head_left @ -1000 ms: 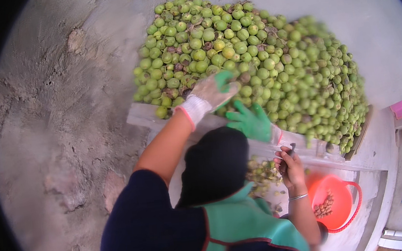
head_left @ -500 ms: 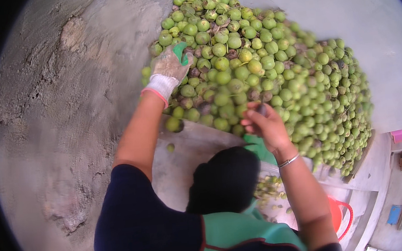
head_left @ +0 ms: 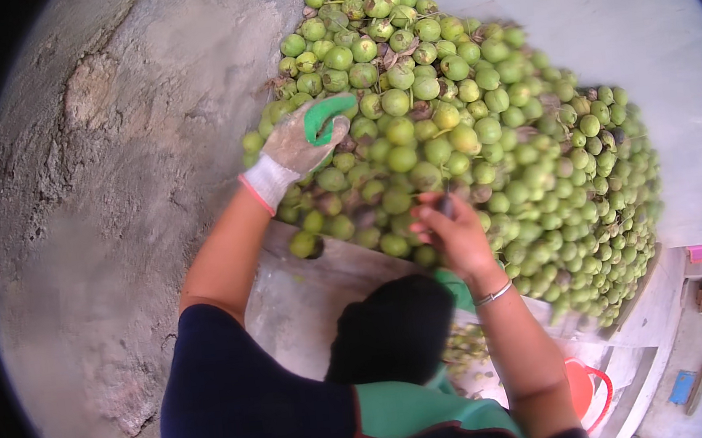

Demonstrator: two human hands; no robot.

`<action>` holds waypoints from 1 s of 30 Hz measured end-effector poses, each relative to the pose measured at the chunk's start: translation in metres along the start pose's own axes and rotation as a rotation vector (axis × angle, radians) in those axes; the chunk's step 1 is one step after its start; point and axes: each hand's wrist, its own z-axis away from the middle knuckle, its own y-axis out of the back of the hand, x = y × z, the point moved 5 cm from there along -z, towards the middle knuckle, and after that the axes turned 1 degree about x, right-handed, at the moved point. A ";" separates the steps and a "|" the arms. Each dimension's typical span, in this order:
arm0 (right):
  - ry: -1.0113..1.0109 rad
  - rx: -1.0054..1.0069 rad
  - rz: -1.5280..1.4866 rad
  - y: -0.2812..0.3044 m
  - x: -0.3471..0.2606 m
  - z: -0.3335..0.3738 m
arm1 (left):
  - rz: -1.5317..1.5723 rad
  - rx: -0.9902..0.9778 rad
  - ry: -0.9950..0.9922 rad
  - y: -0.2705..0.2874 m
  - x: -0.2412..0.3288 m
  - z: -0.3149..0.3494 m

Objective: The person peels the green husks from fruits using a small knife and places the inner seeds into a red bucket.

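Observation:
My left hand wears a dirty white glove with green-coated fingers. It is at the left side of a heap of round green fruits, with thumb and forefinger curved apart and no fruit visible between them. Several fruits lie under and around it, some with brown patches. My right hand, bare with a bangle at the wrist, is closed over the heap's lower front. In its fingers is a small dark-handled tool, whose working end is blurred.
A rough grey wall rises on the left. Behind the heap is a smooth pale surface. Below it, green-yellow pieces lie near a red bucket. A blue object lies at the lower right.
The view has shifted slightly, so the heap's front edge sits lower. My left thumb and forefinger now form a wider curve. My right hand has moved a little farther onto the heap, still holding the tool.

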 end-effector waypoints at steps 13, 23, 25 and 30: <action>0.054 -0.047 0.006 -0.016 -0.013 0.001 | -0.980 -0.008 0.392 -0.007 -0.054 -0.062; 0.140 -0.010 0.063 0.000 -0.028 0.024 | -0.996 -0.254 0.337 -0.012 -0.044 -0.095; 0.133 0.042 0.039 0.016 -0.028 0.032 | -1.025 -0.185 0.352 -0.022 -0.048 -0.095; 0.177 0.102 0.232 0.046 -0.035 0.082 | -0.946 -0.047 0.320 0.019 -0.022 -0.078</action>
